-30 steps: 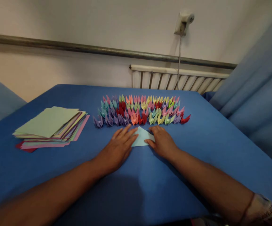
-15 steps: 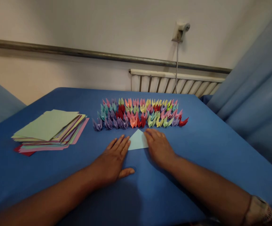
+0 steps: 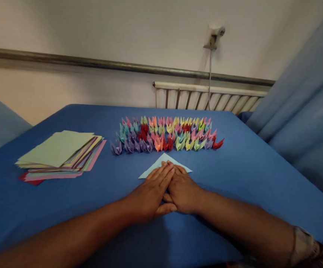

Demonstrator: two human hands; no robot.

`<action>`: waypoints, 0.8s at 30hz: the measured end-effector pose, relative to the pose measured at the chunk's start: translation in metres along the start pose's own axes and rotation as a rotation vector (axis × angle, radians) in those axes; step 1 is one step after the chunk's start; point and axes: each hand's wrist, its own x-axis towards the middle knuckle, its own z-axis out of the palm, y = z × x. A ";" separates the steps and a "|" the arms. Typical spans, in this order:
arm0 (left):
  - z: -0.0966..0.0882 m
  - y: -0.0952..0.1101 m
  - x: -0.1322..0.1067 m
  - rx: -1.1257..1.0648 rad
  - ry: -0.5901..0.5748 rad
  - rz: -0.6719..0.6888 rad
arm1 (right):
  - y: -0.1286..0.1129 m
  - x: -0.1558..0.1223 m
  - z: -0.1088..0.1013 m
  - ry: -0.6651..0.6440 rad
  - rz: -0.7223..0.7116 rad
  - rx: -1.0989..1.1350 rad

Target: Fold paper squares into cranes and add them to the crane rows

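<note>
A pale blue sheet of paper (image 3: 157, 163), folded into a triangle, lies on the blue table with its peak pointing away from me. My left hand (image 3: 154, 190) rests flat on it, fingers stretched out and thumb spread toward the right. Against it, my right hand (image 3: 185, 188) lies on the paper too, its fingers extended and partly covered by the left fingertips. The middle of the triangle's near edge is hidden beneath both hands. Just beyond the peak stand several rows of small folded paper cranes (image 3: 159, 143) in many colours.
A stack of coloured paper sheets (image 3: 57, 149) lies on the left of the blue table (image 3: 116, 238). Behind the table run a metal rail (image 3: 108, 65) and a radiator (image 3: 189, 87), with a wall socket (image 3: 213, 39) above. Blue curtains (image 3: 303, 108) hang at the right.
Both hands have moved inward from the triangle's two sides and now meet over its near edge, fingertips overlapping. The paper's left and right corners have come into view.
</note>
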 end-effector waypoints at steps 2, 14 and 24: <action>0.002 0.000 0.002 -0.012 -0.026 -0.044 | 0.000 0.000 -0.001 -0.022 0.021 -0.008; -0.008 -0.018 -0.011 0.130 -0.173 -0.175 | 0.008 -0.004 -0.004 0.016 0.180 -0.071; -0.014 -0.030 -0.016 0.180 -0.111 -0.321 | 0.034 0.004 -0.011 0.121 0.378 -0.101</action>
